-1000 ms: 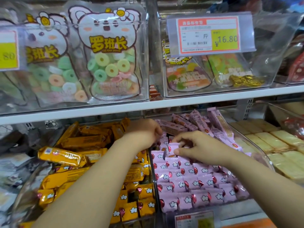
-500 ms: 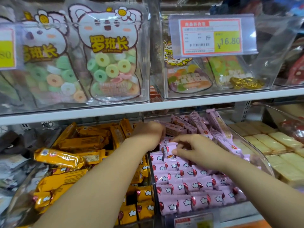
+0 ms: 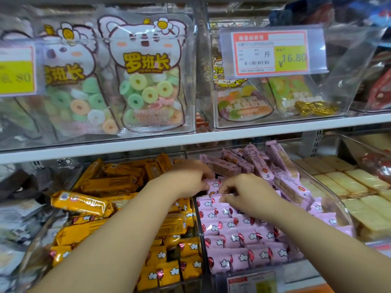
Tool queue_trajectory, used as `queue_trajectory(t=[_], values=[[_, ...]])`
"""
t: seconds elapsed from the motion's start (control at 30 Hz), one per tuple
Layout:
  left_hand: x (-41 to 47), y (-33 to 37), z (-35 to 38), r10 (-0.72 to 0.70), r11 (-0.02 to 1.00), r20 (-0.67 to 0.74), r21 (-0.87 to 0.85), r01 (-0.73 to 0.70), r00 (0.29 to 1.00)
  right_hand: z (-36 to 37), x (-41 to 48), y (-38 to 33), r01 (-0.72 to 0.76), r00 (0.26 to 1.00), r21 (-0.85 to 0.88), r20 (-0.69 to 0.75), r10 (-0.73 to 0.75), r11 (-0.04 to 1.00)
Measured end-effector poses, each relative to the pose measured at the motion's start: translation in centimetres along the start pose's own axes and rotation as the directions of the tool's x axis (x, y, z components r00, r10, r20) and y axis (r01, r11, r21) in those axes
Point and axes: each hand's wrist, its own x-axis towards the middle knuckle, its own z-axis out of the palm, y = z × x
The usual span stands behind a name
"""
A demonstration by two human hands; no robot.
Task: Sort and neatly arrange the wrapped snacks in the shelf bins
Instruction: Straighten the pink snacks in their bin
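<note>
Pink snack packets [image 3: 243, 235], small foil pillows printed with a white puff and a red balloon, stand on end in the middle clear plastic bin [image 3: 330, 198] of the lower shelf. About five rows show in front of the hands. The number in each row is hard to count, because the forearms cover part of them. Behind lie long pink wrapped bars [image 3: 283, 176] in a loose heap, at least six, with the back ones hidden by the white shelf edge [image 3: 275, 129].

Two hands work at the hindmost row. The left hand [image 3: 190, 178] has its fingers curled round one upright pink packet [image 3: 213, 185]. The right hand [image 3: 247, 193], just beside it, pinches the top edge of another packet between thumb and bent fingers.

Left of the pink goods, long orange wrapped bars [image 3: 80, 203] lie above small orange packets [image 3: 169, 271], too jumbled to count. To the right are pale yellow wafer blocks [image 3: 359, 180], cut off at the picture's edge.

Above, two clear cartoon-bear bags [image 3: 146, 77] hold ring sweets, and one gold fish-shaped wrapper [image 3: 315, 107] lies further right. Three price labels show:
- a red-and-yellow label [image 3: 273, 53] reading 16.80;
- a yellow label [image 3: 17, 68] cut off at the left;
- a bottom label [image 3: 251, 282] cut off below.

Goods at far left are blurred.
</note>
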Motion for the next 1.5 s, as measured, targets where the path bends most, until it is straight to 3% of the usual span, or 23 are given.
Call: queue_trajectory(t=[0.07, 0.13, 0.2, 0.33, 0.4, 0.5, 0.57, 0.63, 0.8, 0.93, 1.1, 1.27, 1.5], values=[[-0.9, -0.2, -0.2, -0.009, 1.0, -0.025, -0.014, 0.008, 1.0, -0.3, -0.5, 0.3, 0.058, 0.996, 0.015, 0.061, -0.059, 0.998], [-1.5, -0.2, 0.0, 0.001, 1.0, -0.037, 0.027, 0.0, 0.999, -0.2, -0.8, 0.6, 0.122, 0.988, -0.095, 0.103, -0.112, 0.988], [-2.1, 0.1, 0.5, 0.003, 0.998, 0.023, 0.063, -0.004, 1.0, 0.1, -1.0, 0.8, 0.147, 0.984, -0.193, 0.127, -0.123, 0.97], [-2.3, 0.9, 1.2, -0.043, 0.979, 0.184, 0.204, 0.004, 0.982, -0.7, -1.4, 0.5, 0.15, 0.964, -0.209, 0.249, -0.095, 0.967], [-2.2, 1.1, 0.9, -0.038, 0.963, 0.224, 0.267, -0.024, 0.974, -1.1, -1.2, 0.7, 0.179, 0.968, -0.18, 0.207, -0.141, 0.967], [-2.0, 0.6, 0.6, 0.004, 0.973, 0.239, 0.222, -0.058, 0.971, -1.0, 0.3, 0.5, 0.203, 0.979, -0.101, -0.014, -0.205, 0.974], [-1.9, 0.1, 0.9, 0.019, 0.981, 0.205, 0.183, -0.058, 0.979, -0.5, 1.6, 0.0, 0.259, 0.965, -0.073, -0.032, -0.261, 0.963], [-1.8, -0.5, 1.4, 0.021, 0.988, 0.128, 0.147, -0.04, 0.992, 0.3, 2.4, -0.3, 0.28, 0.958, -0.056, 0.081, -0.275, 0.958], [-2.1, -0.8, 1.1, 0.022, 0.999, -0.024, 0.046, -0.021, 0.999, 1.4, 2.8, 1.2, 0.153, 0.976, -0.106, 0.172, -0.134, 0.982], [-0.7, -0.9, 0.1, -0.042, 0.985, -0.156, 0.16, 0.067, 0.987, 1.5, 2.5, 1.0, 0.143, 0.974, -0.121, 0.192, -0.118, 0.982], [1.9, -0.3, 0.9, -0.147, 0.926, -0.107, 0.334, 0.175, 0.983, 1.5, 1.8, 0.9, 0.175, 0.966, -0.153, 0.219, -0.139, 0.973], [3.1, -0.5, 1.2, -0.175, 0.922, -0.152, 0.322, 0.216, 0.973, 1.1, 1.7, 1.6, 0.156, 0.966, -0.014, 0.211, -0.149, 0.988], [3.2, 0.1, 1.0, -0.223, 0.913, -0.264, 0.28, 0.296, 0.938, 1.7, 1.7, 1.3, 0.115, 0.973, -0.127, 0.213, -0.086, 0.985]])
